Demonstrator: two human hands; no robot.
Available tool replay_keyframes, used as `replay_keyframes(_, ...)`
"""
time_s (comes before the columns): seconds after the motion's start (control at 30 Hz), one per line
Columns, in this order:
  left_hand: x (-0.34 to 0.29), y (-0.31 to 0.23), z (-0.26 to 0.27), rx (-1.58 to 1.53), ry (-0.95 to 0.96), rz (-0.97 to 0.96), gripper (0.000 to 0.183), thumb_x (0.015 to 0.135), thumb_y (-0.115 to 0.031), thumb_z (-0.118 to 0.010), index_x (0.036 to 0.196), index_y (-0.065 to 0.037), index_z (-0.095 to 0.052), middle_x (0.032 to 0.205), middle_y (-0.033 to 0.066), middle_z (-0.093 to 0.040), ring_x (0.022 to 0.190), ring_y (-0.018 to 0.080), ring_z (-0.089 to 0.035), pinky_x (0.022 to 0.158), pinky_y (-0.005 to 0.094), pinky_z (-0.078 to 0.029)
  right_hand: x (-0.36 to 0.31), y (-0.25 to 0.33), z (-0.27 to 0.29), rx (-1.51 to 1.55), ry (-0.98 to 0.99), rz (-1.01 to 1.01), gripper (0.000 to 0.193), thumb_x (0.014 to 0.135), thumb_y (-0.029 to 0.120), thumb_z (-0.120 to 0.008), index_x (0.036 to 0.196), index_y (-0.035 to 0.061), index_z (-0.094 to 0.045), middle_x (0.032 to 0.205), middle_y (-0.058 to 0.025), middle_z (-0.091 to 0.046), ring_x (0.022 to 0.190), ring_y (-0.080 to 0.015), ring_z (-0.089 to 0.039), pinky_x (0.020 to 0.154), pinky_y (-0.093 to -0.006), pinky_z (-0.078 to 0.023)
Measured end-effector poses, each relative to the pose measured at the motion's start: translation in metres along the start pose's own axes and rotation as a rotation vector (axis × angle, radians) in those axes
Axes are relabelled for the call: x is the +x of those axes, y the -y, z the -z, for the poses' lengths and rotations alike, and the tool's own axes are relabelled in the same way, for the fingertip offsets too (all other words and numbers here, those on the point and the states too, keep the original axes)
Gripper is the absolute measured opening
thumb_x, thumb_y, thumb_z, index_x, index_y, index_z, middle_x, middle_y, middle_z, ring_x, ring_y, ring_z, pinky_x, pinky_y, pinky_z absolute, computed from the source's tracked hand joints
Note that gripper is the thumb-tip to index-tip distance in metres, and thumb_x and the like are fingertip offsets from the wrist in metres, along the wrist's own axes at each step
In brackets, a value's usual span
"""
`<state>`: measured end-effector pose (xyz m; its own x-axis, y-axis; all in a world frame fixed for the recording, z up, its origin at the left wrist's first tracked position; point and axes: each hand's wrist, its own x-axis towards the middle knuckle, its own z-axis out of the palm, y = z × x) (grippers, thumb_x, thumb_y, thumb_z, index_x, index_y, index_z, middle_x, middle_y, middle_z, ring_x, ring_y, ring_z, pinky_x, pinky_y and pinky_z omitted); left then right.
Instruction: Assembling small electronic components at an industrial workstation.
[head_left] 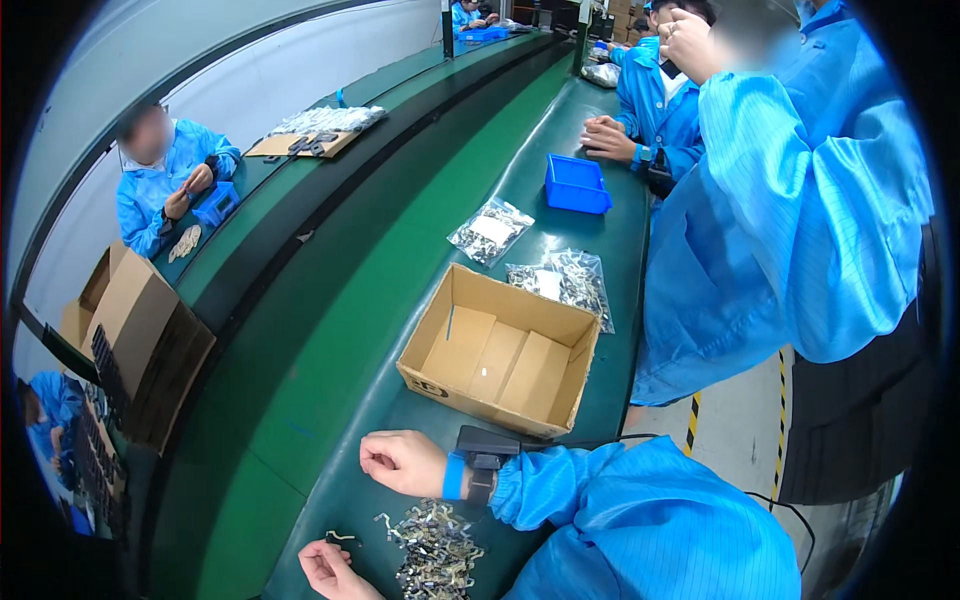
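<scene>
The pile of small metal parts (437,552) lies on the dark green tabletop (345,487) at the lower edge of the view, heaped loosely between the person's two hands and a little to the right of both. The left hand (337,573) comes in from the bottom, its fingers bent inward; a single small part (341,538) sits right at the upper side of those fingers, apart from the heap. Whether the fingers pinch this part or only lie next to it, I cannot tell. The right hand (405,462) is above the heap, fingers curled toward the palm and pointing left, with the nearest pieces of the pile just below its wrist. The tips are drawn in close, and I cannot tell whether they are closed on anything.

A blue band (453,476) and a black device (488,442) are strapped to the right wrist, where the blue sleeve (660,520) begins. Just beyond this hand stands an open cardboard box (478,400) with a small white piece (485,371) on its bottom. Past the box lie clear bags (492,232) of small parts, and farther up the table is a blue bin (580,200). Across the wide green strip (370,235), a co-worker (165,190) in blue sits with both hands brought together.
</scene>
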<state>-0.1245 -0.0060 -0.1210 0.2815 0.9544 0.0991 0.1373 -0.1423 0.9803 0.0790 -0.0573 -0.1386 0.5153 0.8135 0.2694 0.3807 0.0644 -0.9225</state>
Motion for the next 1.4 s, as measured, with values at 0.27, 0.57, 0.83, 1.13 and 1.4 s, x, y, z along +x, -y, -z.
replay_keyframes(0.27,-0.005,-0.003,-0.008,-0.059,-0.002,0.007,0.007,0.093,-0.009,-0.057,0.09,-0.002,-0.057,0.08,0.0017,-0.055,0.069,0.0091,-0.048,0.065,0.0225,-0.04,-0.004,-0.001,0.009,0.001,0.006,-0.017,0.006,0.084,0.009,-0.059,0.08,0.0038,-0.057,0.073,-0.0068,-0.057,0.059,-0.0157,-0.056,0.054,-0.0297,-0.044)
replay_keyframes(0.57,0.006,0.009,0.01,-0.208,-0.108,0.113,0.006,0.088,0.0,-0.06,0.091,-0.004,-0.057,0.084,0.0005,-0.059,0.075,0.0069,-0.054,0.067,0.0208,-0.044,0.007,-0.003,-0.014,-0.046,0.043,0.037,0.004,0.081,0.003,-0.062,0.084,0.0046,-0.063,0.083,-0.0096,-0.065,0.075,-0.0192,-0.063,0.069,-0.0308,-0.051)
replay_keyframes(0.83,0.012,0.024,0.005,-0.413,-0.043,0.053,0.011,0.092,-0.006,-0.058,0.102,-0.004,-0.055,0.087,-0.002,-0.057,0.074,0.0027,-0.052,0.064,0.0193,-0.044,0.004,-0.022,0.01,0.0,0.089,-0.105,0.018,0.091,0.01,-0.051,0.074,0.0043,-0.049,0.072,0.0005,-0.048,0.066,-0.0074,-0.043,0.059,-0.0215,-0.035)
replay_keyframes(1.13,0.007,0.019,0.004,-0.376,-0.066,0.043,0.008,0.092,-0.006,-0.056,0.095,0.0,-0.053,0.078,0.0021,-0.057,0.07,0.0055,-0.052,0.062,0.022,-0.044,0.011,-0.069,0.02,-0.015,0.121,0.0,0.02,0.096,0.015,-0.048,0.078,0.0089,-0.047,0.073,0.0046,-0.044,0.061,-0.0018,-0.034,0.053,-0.0176,-0.027)
replay_keyframes(1.4,0.011,0.016,0.004,-0.344,-0.124,-0.038,0.009,0.088,-0.004,-0.058,0.088,0.0,-0.049,0.071,0.006,-0.053,0.064,0.0108,-0.052,0.058,0.0261,-0.043,0.005,-0.011,0.009,0.001,0.118,-0.059,0.013,0.092,0.008,-0.05,0.086,0.0001,-0.058,0.08,-0.0053,-0.057,0.072,-0.0131,-0.051,0.066,-0.0257,-0.043)
